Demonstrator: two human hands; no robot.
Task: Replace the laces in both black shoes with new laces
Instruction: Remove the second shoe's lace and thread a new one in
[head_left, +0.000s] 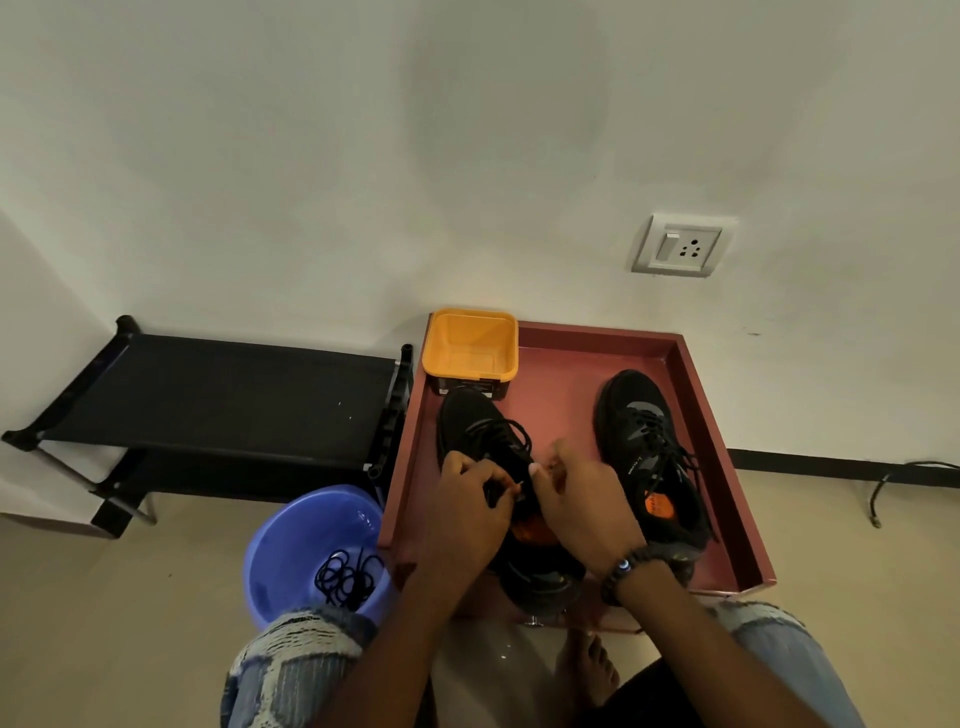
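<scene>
Two black shoes stand on a reddish tray-like table (722, 441). On the left shoe (475, 421), a black lace (511, 434) runs loosely through the eyelets. My left hand (467, 501) and my right hand (582, 493) meet over its upper eyelets, each pinching part of that lace. The shoe's orange insole shows under my hands. The right shoe (649, 452) sits apart to the right, laced, with an orange label inside. A bundle of black laces (348, 574) lies in a blue tub (306, 530) on the floor at the left.
An empty orange plastic box (470, 343) stands at the tray's far left corner. A black shoe rack (223, 400) stands against the wall at left. A wall socket (680, 244) and a loose cable (893, 478) are at the right. My knees and a bare foot (587, 665) are below.
</scene>
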